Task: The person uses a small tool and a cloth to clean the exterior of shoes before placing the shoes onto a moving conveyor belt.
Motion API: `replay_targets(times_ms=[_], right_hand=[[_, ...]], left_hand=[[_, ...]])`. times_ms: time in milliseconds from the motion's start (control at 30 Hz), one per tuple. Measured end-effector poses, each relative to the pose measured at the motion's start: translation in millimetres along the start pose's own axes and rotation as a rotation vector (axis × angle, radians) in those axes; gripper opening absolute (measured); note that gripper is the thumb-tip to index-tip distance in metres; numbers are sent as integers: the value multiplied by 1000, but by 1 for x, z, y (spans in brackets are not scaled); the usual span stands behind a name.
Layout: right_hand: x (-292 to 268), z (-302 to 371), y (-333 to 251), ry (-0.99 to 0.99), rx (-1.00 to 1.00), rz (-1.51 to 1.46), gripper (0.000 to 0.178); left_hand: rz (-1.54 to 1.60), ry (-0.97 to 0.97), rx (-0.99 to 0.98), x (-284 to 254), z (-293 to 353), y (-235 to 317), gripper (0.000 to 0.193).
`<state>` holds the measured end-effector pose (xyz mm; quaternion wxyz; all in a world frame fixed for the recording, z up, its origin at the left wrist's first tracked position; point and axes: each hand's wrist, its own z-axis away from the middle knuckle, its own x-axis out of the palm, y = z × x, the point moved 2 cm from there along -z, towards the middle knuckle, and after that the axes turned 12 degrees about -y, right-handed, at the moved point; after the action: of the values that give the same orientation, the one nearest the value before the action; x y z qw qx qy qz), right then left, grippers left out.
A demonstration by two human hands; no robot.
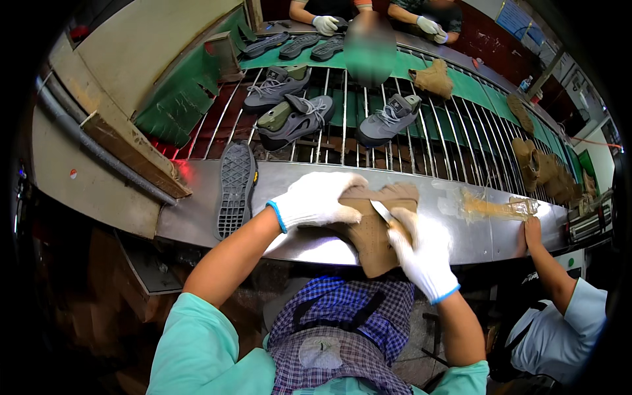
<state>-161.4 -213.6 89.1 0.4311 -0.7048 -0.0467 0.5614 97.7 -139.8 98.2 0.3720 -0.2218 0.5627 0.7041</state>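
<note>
Holding a tan boot (374,245) over the near edge of the bench (189,220), the left grip (319,197) is clamped on its left side. The right grip (421,253) is closed round a knife (382,211), its blade lying across the boot's face. Beyond, one grey shoe (299,125) carries a dark curved side mark; another's tongue label (397,104) and a blue notice (520,25) are too small to read. A sole (235,187) at left shows a yellow spot.

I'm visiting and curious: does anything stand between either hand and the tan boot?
For the right hand, its white glove and the knife it holds, blade over the tan boot; for the left hand, nothing visible but its glove.
</note>
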Motion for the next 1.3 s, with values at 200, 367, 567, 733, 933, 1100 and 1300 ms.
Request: replay_targets(times_ms=[200,367,567,733,933,1100,1300], right_hand=[[39,-29,-20,69,386,-1325,35],[-3,-11,-1,28,-31,-310,44],[-3,-8,10,-53,37,-97,45],[31,-31,-11,-120,368,-1101,51],[-17,-19,-1,-253,4,-155,50],[-17,-21,-6,-92,-41,-226,44],[-11,-28,11,-241,-93,209,47]], left_hand=[[80,13,-75,-3,-8,-4,76],[117,75,-129,5,2,-2,59],[82,90,-86,0,-1,1,55],[107,124,-80,0,-3,-11,55],[55,139,-118,2,4,-2,52],[55,149,-92,4,4,-4,49],[71,128,-96,-2,2,-3,46]])
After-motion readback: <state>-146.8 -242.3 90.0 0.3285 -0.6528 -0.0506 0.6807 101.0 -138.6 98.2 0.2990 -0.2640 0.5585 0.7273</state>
